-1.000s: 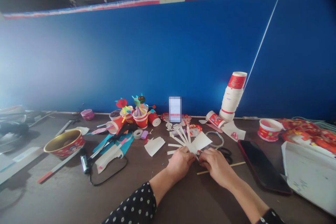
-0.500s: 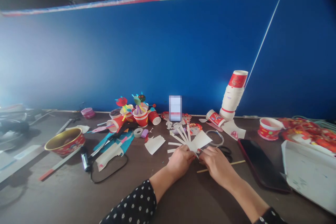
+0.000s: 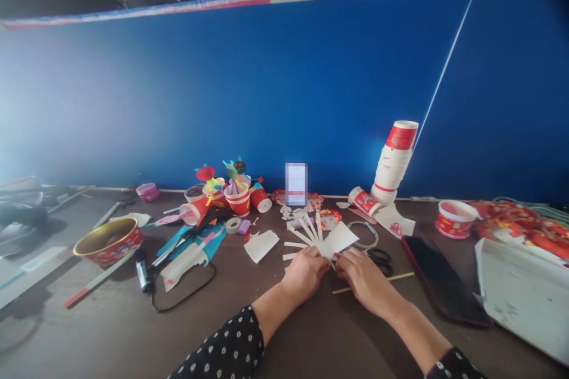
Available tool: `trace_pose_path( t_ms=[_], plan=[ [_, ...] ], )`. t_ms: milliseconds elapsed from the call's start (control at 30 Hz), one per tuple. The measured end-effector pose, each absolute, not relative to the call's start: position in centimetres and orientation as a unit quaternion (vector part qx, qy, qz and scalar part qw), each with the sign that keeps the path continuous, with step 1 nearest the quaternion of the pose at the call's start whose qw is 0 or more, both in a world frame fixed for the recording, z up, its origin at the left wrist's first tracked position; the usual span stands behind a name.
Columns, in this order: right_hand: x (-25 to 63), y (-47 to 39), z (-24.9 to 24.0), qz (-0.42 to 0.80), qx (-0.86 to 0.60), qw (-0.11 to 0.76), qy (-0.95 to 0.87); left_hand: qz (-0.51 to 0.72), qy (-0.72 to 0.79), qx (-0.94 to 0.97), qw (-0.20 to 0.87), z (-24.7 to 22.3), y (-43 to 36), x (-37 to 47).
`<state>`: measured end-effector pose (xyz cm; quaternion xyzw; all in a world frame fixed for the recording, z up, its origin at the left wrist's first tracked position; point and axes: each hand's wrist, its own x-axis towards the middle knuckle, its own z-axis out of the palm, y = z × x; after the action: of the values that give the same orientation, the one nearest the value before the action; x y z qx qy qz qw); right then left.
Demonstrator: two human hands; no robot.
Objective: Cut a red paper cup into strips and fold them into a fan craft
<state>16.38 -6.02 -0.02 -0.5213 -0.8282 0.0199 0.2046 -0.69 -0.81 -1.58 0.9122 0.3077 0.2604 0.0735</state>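
Observation:
A white paper piece (image 3: pixel 341 238), cut into strips that fan out on its left and far side, lies at the middle of the brown table. My left hand (image 3: pixel 306 272) grips its near left edge with closed fingers. Close beside it, my right hand (image 3: pixel 358 269) pinches the near right part of the same paper. The fingertips of both hands nearly meet, and the paper between them is partly hidden. A thin wooden stick (image 3: pixel 402 276) passes beneath my right hand. Black scissors (image 3: pixel 381 257) lie just beyond that hand.
On the left are a gold-lined red bowl (image 3: pixel 109 243), a white paper scrap (image 3: pixel 262 245) and decorated paper cups (image 3: pixel 237 199). To the right are a dark phone (image 3: pixel 444 281), a white tray (image 3: pixel 524 290), a red tub (image 3: pixel 456 219) and a leaning cup stack (image 3: pixel 393 163).
My right hand has shifted slightly left, closer to my left hand. The rest of the scene shows only a very slight shift in view.

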Motion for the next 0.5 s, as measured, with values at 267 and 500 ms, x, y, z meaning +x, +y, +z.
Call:
trace_pose_path(
  t_ms=[267, 500],
  plan=[
    [16.55, -5.89, 0.23, 0.047, -0.516, 0.205, -0.830, 0.246, 0.311, 0.916, 0.058, -1.39, -0.89, -0.75],
    [16.64, -5.56, -0.23, 0.082, -0.546, 0.226, -0.803, 0.230, 0.338, 0.910, 0.063, -1.53, -1.12, -0.64]
  ],
)
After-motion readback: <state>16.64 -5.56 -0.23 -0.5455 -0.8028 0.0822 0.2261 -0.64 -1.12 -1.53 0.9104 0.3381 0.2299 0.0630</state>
